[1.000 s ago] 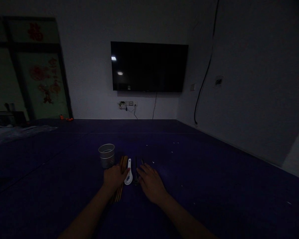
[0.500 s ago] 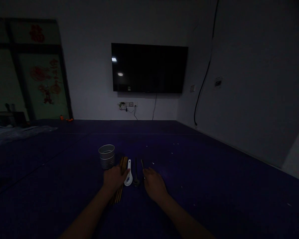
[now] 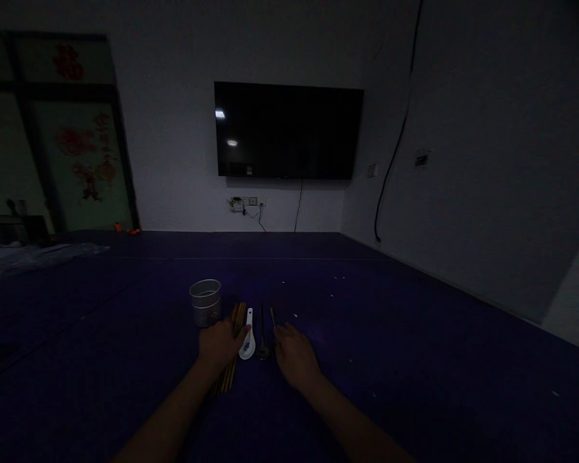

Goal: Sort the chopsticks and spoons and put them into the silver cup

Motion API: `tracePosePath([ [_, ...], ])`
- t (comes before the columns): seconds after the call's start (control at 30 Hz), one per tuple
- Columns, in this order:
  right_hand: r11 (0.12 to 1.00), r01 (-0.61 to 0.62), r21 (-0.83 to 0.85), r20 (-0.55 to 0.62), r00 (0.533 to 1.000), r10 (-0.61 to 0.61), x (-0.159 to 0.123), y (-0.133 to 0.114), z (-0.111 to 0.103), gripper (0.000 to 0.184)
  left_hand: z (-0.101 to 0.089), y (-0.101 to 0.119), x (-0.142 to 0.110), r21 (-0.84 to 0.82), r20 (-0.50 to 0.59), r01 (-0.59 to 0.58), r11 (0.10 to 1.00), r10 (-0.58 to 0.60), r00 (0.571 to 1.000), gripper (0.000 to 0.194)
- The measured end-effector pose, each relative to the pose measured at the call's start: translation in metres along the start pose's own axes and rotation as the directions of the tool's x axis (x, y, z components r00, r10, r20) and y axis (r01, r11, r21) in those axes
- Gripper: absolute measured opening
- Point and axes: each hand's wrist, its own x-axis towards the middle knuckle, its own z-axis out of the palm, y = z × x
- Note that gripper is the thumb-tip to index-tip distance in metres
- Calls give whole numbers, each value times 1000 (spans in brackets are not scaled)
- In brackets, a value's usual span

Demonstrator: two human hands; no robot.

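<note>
My left hand (image 3: 219,344) lies across a bundle of wooden chopsticks (image 3: 229,378), its fingers wrapped over them and its thumb by the handle of a white porcelain soup spoon (image 3: 248,349). Beside that spoon, a dark metal spoon (image 3: 263,352) lies with its bowl toward me. My right hand (image 3: 296,357) is closed over a thin metal utensil (image 3: 273,315); one end sticks out past the fingers and the rest is hidden, so its kind is unclear. A grey metal cup-like holder (image 3: 206,308) stands upright just beyond my left hand.
Everything lies on a dark blue surface (image 3: 390,334) dotted with white scraps. Crumpled clear plastic (image 3: 53,260) is at the left. Small orange items (image 3: 133,231) sit by the far wall, under a wall-mounted television (image 3: 289,132). A black cable (image 3: 390,164) hangs at the right.
My right hand has shifted very slightly left with the thin utensil. The view has moved a little; my left hand keeps its place on the chopsticks.
</note>
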Motion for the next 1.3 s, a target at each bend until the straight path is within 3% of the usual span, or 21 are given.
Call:
tracePosePath([
  [0.13,1000,-12,2,-15,1000,12,1,-2,-1,44,-6,2,-2,-14,-44,9,1000,-9,999,65],
  [0.23,1000,-18,11,-39,999,19,1,-1,0,44,-14,4,-4,-59,-180,-33,998,22,983,55],
  [0.37,1000,-14,28,-58,998,15,2,2,2,44,-17,3,-6,-118,-492,-93,989,23,870,41],
  [0.53,999,-12,33,-73,997,15,2,4,1,44,-8,-5,-1,-107,-670,6,994,-77,738,43],
  [0.73,999,-4,36,-96,995,8,3,4,-1,43,1,-24,13,-86,-729,54,995,-100,677,47],
  [0.93,999,-2,40,-104,995,6,3,6,1,43,6,-33,20,-112,-733,71,991,-131,667,40],
  [1.17,998,12,58,-120,993,-5,3,7,0,42,1,-33,21,-156,-721,-59,986,-73,690,27],
  [1.3,998,18,64,-114,993,-11,3,8,-1,42,-1,-30,20,-164,-731,-124,979,-37,681,24],
])
